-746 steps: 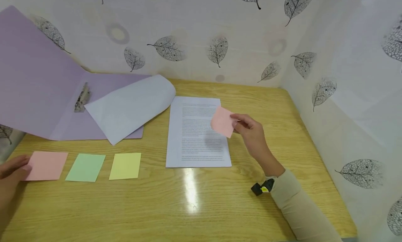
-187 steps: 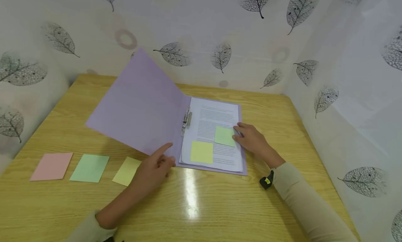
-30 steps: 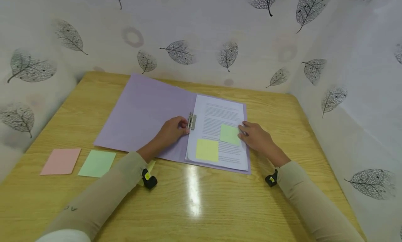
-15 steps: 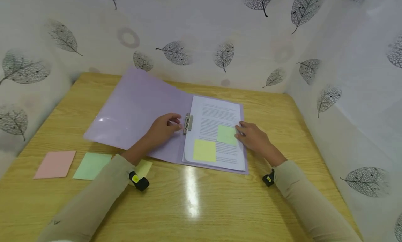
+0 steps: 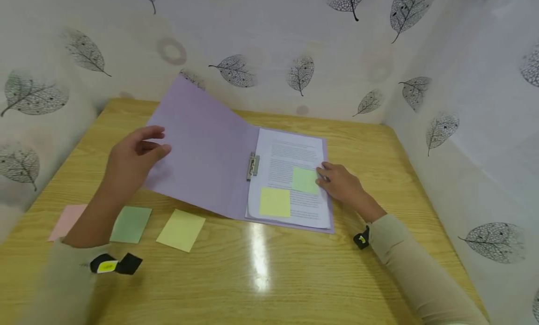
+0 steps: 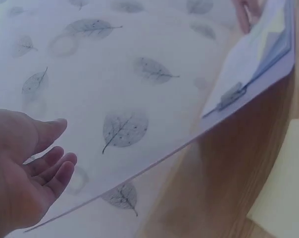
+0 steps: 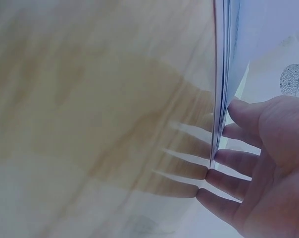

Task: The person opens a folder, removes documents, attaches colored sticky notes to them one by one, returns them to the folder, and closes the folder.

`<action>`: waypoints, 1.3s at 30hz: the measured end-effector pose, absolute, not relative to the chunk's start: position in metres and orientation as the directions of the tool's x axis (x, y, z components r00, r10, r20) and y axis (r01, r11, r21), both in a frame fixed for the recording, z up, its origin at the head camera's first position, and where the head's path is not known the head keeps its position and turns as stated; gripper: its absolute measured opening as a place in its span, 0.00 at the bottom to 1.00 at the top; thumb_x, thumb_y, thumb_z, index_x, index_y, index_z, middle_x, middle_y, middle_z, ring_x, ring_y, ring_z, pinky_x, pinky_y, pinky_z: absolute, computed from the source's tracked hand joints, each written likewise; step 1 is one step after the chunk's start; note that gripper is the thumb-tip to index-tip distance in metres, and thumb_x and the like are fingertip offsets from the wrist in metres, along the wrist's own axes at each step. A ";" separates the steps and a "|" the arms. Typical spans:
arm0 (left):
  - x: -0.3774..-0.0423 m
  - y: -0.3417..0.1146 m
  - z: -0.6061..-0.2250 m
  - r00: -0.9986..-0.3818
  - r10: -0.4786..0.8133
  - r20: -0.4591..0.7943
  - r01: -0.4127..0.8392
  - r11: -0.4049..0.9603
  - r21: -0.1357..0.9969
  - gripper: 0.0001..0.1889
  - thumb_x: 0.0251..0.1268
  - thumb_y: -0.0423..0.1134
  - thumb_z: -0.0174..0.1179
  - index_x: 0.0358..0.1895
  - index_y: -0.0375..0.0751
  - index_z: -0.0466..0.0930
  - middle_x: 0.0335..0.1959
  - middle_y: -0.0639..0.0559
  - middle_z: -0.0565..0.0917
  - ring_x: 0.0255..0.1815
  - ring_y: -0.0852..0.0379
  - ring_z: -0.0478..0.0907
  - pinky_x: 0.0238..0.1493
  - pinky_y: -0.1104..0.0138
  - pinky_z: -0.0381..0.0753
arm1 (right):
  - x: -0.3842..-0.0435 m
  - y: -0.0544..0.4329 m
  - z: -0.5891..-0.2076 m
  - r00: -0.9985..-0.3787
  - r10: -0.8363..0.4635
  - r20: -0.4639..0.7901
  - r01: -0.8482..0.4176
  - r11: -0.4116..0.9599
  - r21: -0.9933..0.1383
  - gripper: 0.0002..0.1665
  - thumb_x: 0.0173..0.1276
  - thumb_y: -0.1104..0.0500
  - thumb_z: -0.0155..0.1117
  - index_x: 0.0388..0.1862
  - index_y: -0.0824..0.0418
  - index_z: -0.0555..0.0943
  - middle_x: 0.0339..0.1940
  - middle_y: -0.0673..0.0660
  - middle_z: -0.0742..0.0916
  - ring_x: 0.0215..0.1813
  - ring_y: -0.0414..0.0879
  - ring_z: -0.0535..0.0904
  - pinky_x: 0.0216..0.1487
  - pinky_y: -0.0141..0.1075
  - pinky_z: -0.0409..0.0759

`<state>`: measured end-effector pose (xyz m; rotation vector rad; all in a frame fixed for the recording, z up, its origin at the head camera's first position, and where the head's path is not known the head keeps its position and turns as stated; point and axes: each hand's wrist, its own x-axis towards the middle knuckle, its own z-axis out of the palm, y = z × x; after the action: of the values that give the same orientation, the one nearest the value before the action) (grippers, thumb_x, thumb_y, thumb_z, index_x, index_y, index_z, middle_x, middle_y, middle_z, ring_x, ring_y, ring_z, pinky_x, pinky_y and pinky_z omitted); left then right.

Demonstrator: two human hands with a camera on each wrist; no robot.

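Note:
A purple folder (image 5: 202, 151) lies open on the table, its left cover tilted up. Printed pages (image 5: 290, 151) sit on its right side beside a metal clip (image 5: 252, 166). A yellow sticky note (image 5: 274, 202) and a green sticky note (image 5: 304, 180) are on the top page. My left hand (image 5: 134, 158) is near the cover's left part, fingers loosely curled; in the left wrist view nothing is between them. My right hand (image 5: 347, 187) rests at the right edge of pages and folder, thumb by the green note. In the right wrist view its fingertips (image 7: 204, 173) meet that edge.
A pink note pad (image 5: 65, 219), partly behind my left forearm, a green note pad (image 5: 131, 225) and a yellow note pad (image 5: 182, 230) lie in a row at the table's front left. Leaf-patterned covering (image 5: 261, 30) walls the table's (image 5: 294, 278) back and sides.
My left hand has moved left from the clip to the cover, which has risen from nearly flat. My right hand has stayed put. Since the oldest frame, pages and notes have come into the folder.

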<state>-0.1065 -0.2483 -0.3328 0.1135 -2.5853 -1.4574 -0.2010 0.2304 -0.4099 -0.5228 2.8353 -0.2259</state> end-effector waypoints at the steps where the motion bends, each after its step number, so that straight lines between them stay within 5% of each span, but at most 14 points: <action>1: -0.103 -0.256 -0.331 -0.976 -0.181 0.123 0.011 0.520 0.854 0.29 0.70 0.52 0.63 0.71 0.50 0.73 0.64 0.53 0.77 0.51 0.73 0.75 0.45 0.85 0.73 | -0.201 0.231 -0.410 -0.903 -0.371 -0.215 -0.331 0.923 -0.198 0.31 0.79 0.50 0.56 0.75 0.61 0.68 0.79 0.68 0.65 0.78 0.68 0.60 0.73 0.64 0.62; 6: -0.089 -0.285 -0.330 -0.943 -0.308 0.124 -0.056 0.517 0.854 0.29 0.70 0.52 0.63 0.72 0.56 0.71 0.61 0.64 0.75 0.57 0.71 0.71 0.51 0.87 0.69 | -0.200 0.232 -0.410 -0.903 -0.361 -0.233 -0.316 0.925 -0.209 0.31 0.79 0.50 0.56 0.76 0.60 0.67 0.79 0.67 0.64 0.78 0.67 0.59 0.73 0.65 0.62; 14: -0.077 -0.288 -0.334 -0.961 -0.272 -0.048 -0.148 0.360 0.921 0.30 0.69 0.56 0.62 0.73 0.61 0.70 0.67 0.63 0.73 0.56 0.71 0.74 0.45 0.85 0.71 | -0.200 0.233 -0.411 -0.909 -0.345 -0.232 -0.294 0.928 -0.229 0.31 0.79 0.50 0.56 0.76 0.60 0.67 0.79 0.67 0.64 0.79 0.67 0.58 0.74 0.66 0.59; 23: -0.081 -0.250 -0.313 -0.968 -0.198 0.155 0.141 0.084 0.986 0.23 0.72 0.43 0.62 0.67 0.41 0.77 0.56 0.57 0.83 0.48 0.64 0.80 0.46 0.80 0.77 | -0.199 0.235 -0.413 -0.917 -0.329 -0.225 -0.275 0.931 -0.238 0.31 0.78 0.50 0.57 0.75 0.60 0.68 0.79 0.66 0.65 0.79 0.66 0.59 0.73 0.66 0.60; 29: -0.084 -0.200 -0.301 -0.956 -0.039 0.292 0.294 -0.052 0.954 0.21 0.80 0.44 0.52 0.67 0.37 0.76 0.61 0.51 0.81 0.56 0.58 0.79 0.55 0.75 0.78 | -0.201 0.236 -0.412 -0.930 -0.306 -0.201 -0.242 0.926 -0.291 0.31 0.76 0.48 0.59 0.73 0.59 0.71 0.78 0.64 0.68 0.78 0.65 0.60 0.73 0.66 0.61; 34: -0.101 -0.162 -0.313 -0.932 0.118 0.343 0.347 0.014 0.938 0.23 0.84 0.45 0.43 0.68 0.33 0.73 0.65 0.43 0.79 0.61 0.54 0.78 0.58 0.68 0.81 | -0.204 0.243 -0.412 -0.947 -0.278 -0.162 -0.183 0.879 -0.441 0.29 0.77 0.50 0.58 0.71 0.61 0.73 0.75 0.64 0.72 0.76 0.64 0.65 0.75 0.61 0.62; 39: -0.122 -0.128 -0.343 -0.943 0.239 0.233 0.285 0.214 0.934 0.24 0.80 0.50 0.51 0.71 0.44 0.71 0.69 0.47 0.75 0.66 0.52 0.75 0.64 0.57 0.78 | -0.203 0.249 -0.402 -0.971 -0.211 -0.115 -0.101 0.791 -0.604 0.28 0.80 0.48 0.54 0.71 0.60 0.74 0.72 0.64 0.75 0.70 0.63 0.71 0.70 0.59 0.70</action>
<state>-0.1220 -0.1285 -0.3429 -0.5213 -2.4177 -1.8744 -0.2029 0.2489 -0.4025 -0.2467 2.8040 -0.9309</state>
